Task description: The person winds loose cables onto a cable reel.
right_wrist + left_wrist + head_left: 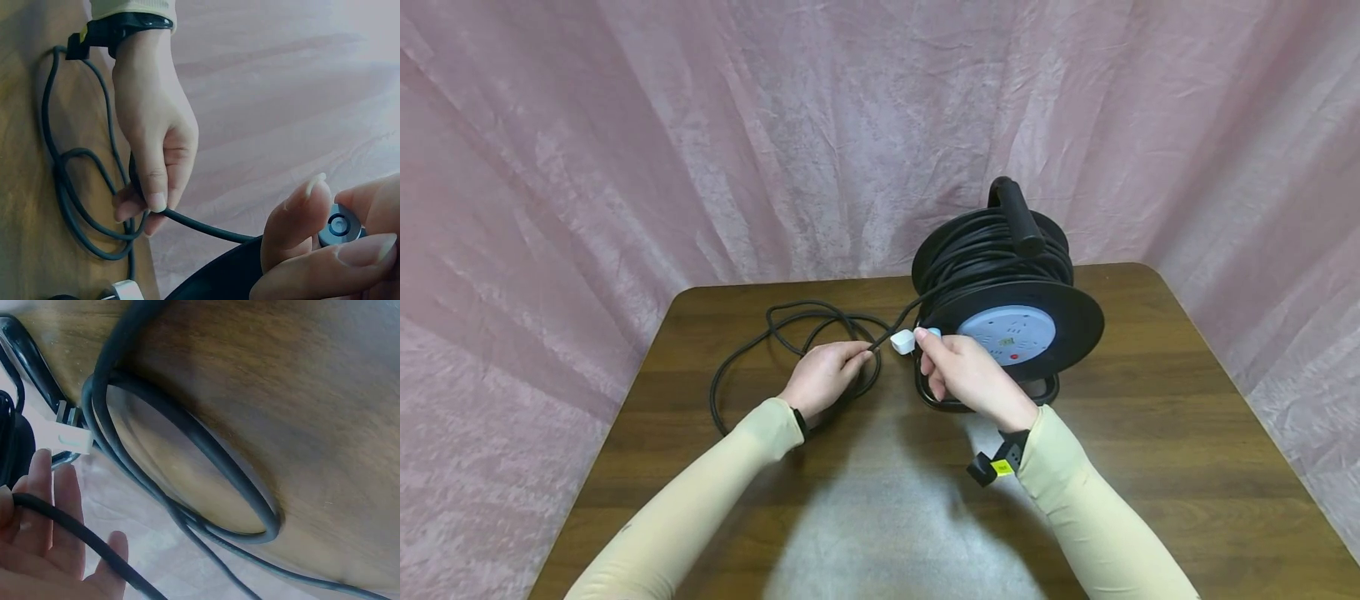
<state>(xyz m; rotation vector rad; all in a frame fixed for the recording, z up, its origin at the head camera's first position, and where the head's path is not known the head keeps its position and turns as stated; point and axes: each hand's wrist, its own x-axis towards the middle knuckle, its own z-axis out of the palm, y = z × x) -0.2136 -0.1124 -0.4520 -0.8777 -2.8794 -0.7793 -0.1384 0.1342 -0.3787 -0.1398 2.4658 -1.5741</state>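
A black cable reel point(1007, 283) with a pale blue socket face stands on the wooden table point(1150, 433). Its black cable point(775, 329) lies in loose loops to the left and ends in a white plug point(902, 342). My left hand point(827, 371) grips the cable just behind the plug, thumb and fingers curled round it point(153, 200). My right hand point(966, 375) is at the reel's front edge. Its fingertips point(294, 231) pinch a small round pale blue knob point(339, 226). The plug point(72, 439) hangs just above the table, between the two hands.
Pink cloth hangs behind and on both sides of the table. The cable loops point(206, 444) lie on the left half of the tabletop. The reel's black carry handle point(1018, 217) sticks up at the back. Both wrists wear black bands.
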